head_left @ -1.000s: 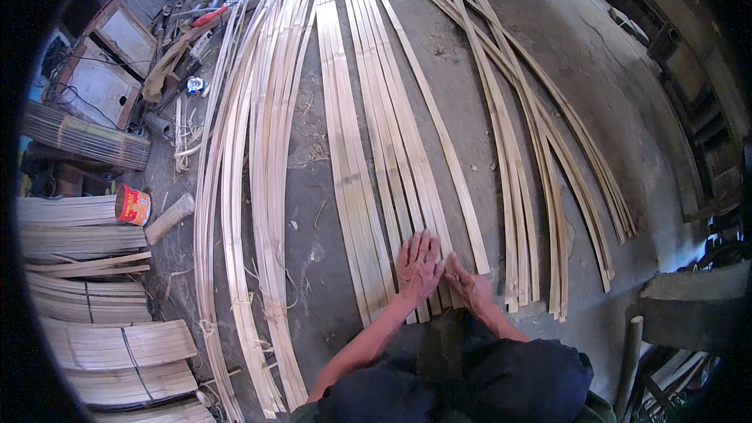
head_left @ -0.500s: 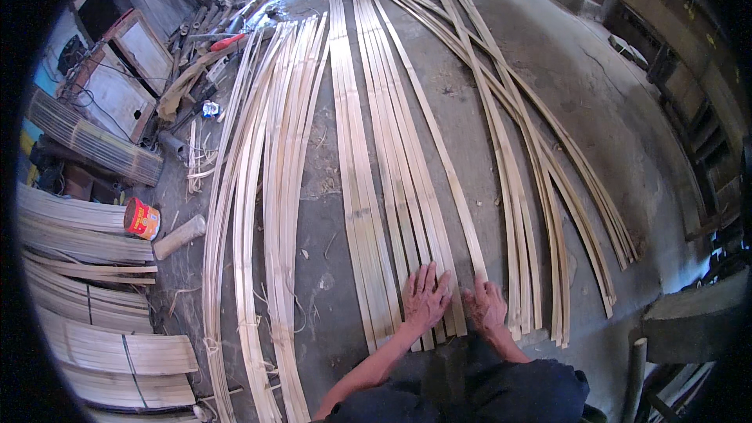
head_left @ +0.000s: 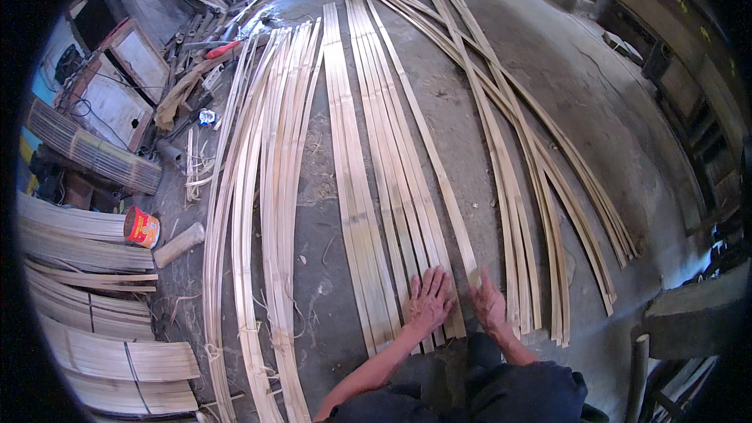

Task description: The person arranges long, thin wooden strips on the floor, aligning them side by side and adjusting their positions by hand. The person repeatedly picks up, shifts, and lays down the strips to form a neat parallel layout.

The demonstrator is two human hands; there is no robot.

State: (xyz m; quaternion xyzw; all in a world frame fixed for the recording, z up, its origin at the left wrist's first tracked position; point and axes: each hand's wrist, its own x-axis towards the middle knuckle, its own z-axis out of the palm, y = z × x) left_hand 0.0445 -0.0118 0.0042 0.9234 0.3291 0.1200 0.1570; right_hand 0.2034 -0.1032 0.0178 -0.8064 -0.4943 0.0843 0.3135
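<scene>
Long pale bamboo strips lie lengthwise on the floor in front of me. My left hand rests flat, fingers stretched, on the near ends of the middle group of bamboo strips. Just right of it, my right hand is held on edge with its fingers extended. Its thumb side is against or close to the near end of a single bamboo strip, which lies a little apart from the group. Whether the thumb touches this strip is hard to tell.
More bamboo strips lie to the left, and crossed strips to the right. At the far left are tied slat bundles, a red tin and a short wooden piece. A concrete ledge stands at the right.
My right hand has turned onto its edge and its fingers have straightened beside the single strip. My left hand stays on the middle strips. The view has shifted slightly.
</scene>
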